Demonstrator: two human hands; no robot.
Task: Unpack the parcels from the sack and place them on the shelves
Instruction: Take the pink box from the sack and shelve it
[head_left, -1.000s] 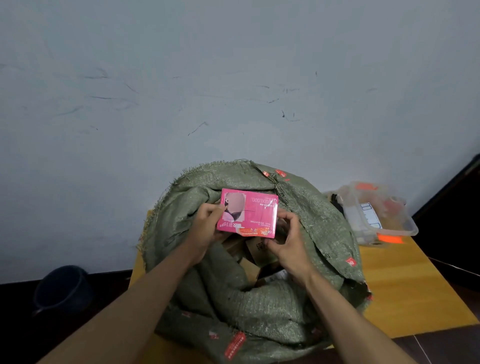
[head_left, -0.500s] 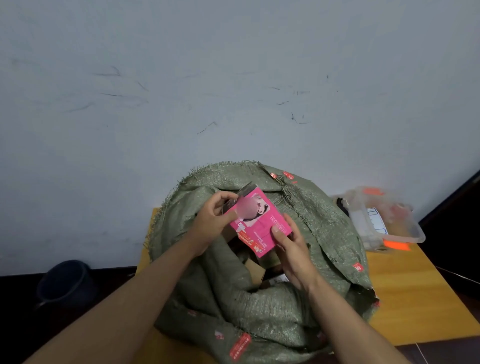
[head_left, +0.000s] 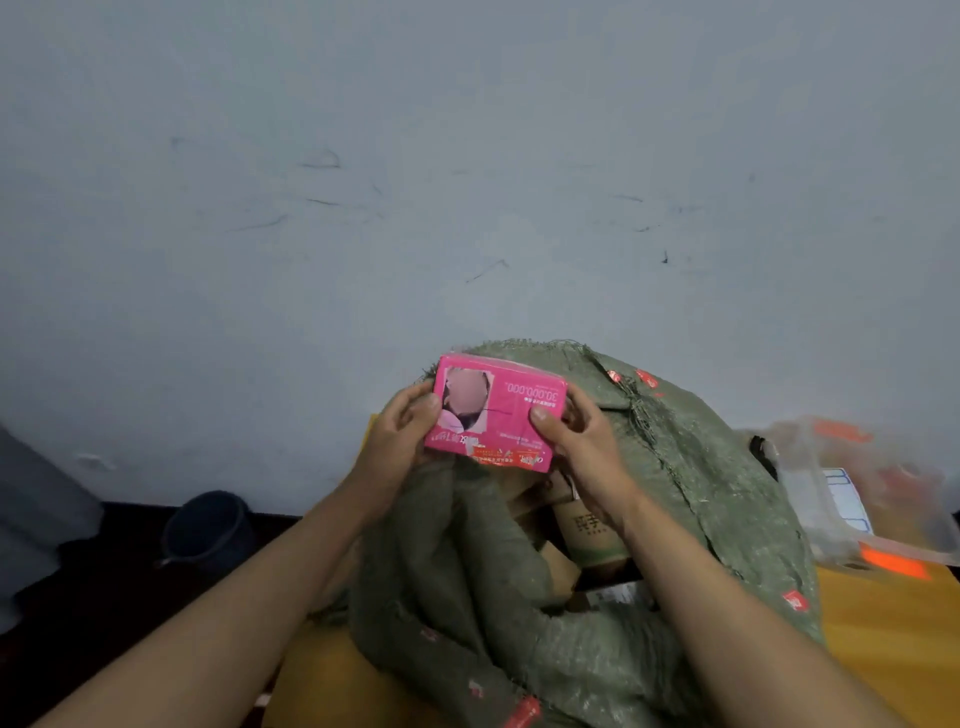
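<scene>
I hold a pink parcel level above the open green sack on the bench, my left hand gripping its left end, my right hand its right.

Both hands hold a pink parcel above the open green sack: the left hand grips its left end, the right hand its right end, thumbs on the printed face. Brown cardboard boxes show inside the sack, which sits on a yellow surface. A clear plastic bin stands to the right.
</scene>
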